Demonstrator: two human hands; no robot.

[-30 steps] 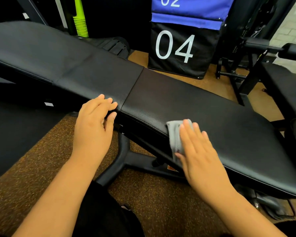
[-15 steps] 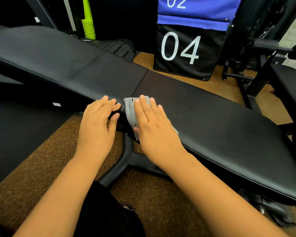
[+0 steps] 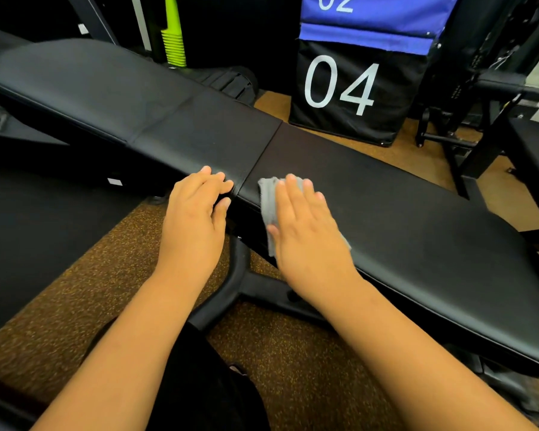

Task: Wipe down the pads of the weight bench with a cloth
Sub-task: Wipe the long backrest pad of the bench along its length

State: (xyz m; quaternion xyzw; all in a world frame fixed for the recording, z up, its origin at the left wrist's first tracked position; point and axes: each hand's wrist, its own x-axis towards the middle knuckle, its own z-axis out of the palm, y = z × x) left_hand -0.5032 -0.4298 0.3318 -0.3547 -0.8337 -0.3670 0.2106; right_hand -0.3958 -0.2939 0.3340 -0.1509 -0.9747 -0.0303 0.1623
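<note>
A black weight bench runs across the view in two pads: a long back pad (image 3: 112,98) at the left and a seat pad (image 3: 417,213) at the right, split by a seam. My right hand (image 3: 305,228) lies flat on a grey cloth (image 3: 268,197), pressing it onto the seat pad's near edge just right of the seam. Part of the cloth hangs over the edge. My left hand (image 3: 196,213) rests on the back pad's near edge left of the seam, fingers spread and holding nothing.
The bench's black frame leg (image 3: 231,293) runs below my hands over brown speckled flooring (image 3: 75,290). A black box marked 04 (image 3: 349,88) stands behind the bench under a blue one. Another black machine frame (image 3: 479,119) stands at the right. A black mat (image 3: 28,228) lies at the left.
My right hand slid the cloth left along the seat pad's near edge to the seam, then shifted slightly right again. My left hand stayed on the back pad's edge.
</note>
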